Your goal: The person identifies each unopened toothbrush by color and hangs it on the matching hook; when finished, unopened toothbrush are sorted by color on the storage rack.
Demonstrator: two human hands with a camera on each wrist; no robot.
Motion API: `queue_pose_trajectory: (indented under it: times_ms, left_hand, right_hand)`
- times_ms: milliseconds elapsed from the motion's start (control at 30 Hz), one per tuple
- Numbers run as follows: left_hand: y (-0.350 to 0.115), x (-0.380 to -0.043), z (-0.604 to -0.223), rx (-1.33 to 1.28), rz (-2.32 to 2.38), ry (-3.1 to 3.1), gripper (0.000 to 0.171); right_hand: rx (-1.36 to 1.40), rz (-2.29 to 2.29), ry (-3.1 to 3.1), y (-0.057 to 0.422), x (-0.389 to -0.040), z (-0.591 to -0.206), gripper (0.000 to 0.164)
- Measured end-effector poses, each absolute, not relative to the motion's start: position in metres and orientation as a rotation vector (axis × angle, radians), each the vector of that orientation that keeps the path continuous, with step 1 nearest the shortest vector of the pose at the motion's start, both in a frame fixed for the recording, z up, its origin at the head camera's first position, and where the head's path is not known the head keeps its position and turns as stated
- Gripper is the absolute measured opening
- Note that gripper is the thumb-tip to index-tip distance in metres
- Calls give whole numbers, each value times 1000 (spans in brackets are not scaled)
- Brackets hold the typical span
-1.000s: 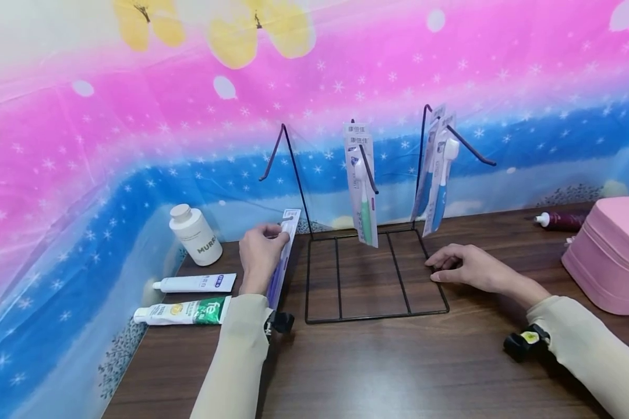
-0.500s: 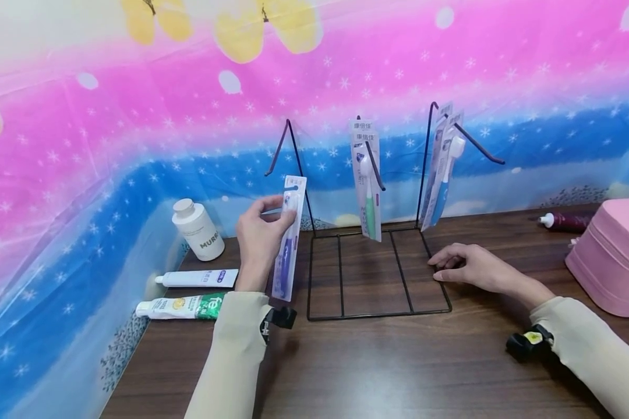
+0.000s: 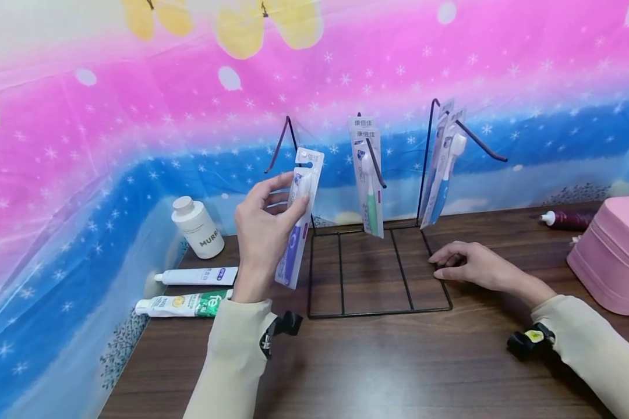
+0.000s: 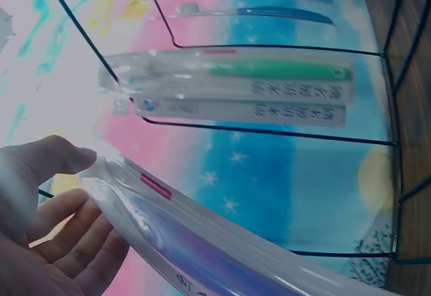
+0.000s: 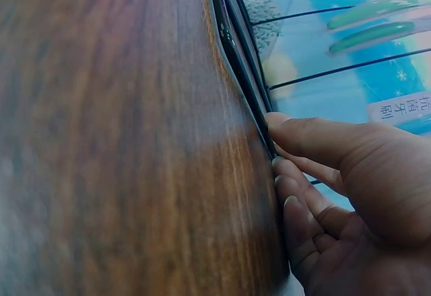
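My left hand pinches a packaged toothbrush with a purple handle between thumb and fingers. The pack is raised and slightly tilted, its notched top just below and right of the left hook of a black wire rack. In the left wrist view, the thumb lies on the clear pack near its top. Green toothbrush packs hang on the middle hook, blue ones on the right hook. My right hand pinches the right wire of the rack's base, low by the table.
On the left lie a white toothpaste tube and a green-and-white tube, with a white bottle behind. A pink case and a dark red tube stand at right. A patterned cloth hangs behind the rack.
My left hand has lifted the purple toothbrush pack from low beside the rack up and rightward toward the left hook's height. The right hand has stayed at the base wire.
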State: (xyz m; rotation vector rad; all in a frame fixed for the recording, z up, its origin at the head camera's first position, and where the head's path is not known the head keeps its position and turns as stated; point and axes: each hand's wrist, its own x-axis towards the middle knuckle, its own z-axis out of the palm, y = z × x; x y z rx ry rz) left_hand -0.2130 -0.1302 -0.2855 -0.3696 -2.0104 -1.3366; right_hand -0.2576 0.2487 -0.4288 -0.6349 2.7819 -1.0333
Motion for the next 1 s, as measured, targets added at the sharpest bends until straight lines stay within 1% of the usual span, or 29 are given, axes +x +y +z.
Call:
queue_pose_trajectory:
  times_ms: [100, 367, 1000]
  left_hand:
    - [-127, -206, -279, -393, -1353, -1954, 39]
    - [-111, -175, -251, -404, -1422, -1826, 36]
    - [-109, -172, -250, -329, -1436, -1777, 42]
  right_hand:
    - [-629, -1035, 2786, 249, -257, -429, 36]
    - [-625, -1037, 2783, 250, -257, -429, 37]
    - [-644, -1029, 2787, 248, -256, -424, 36]
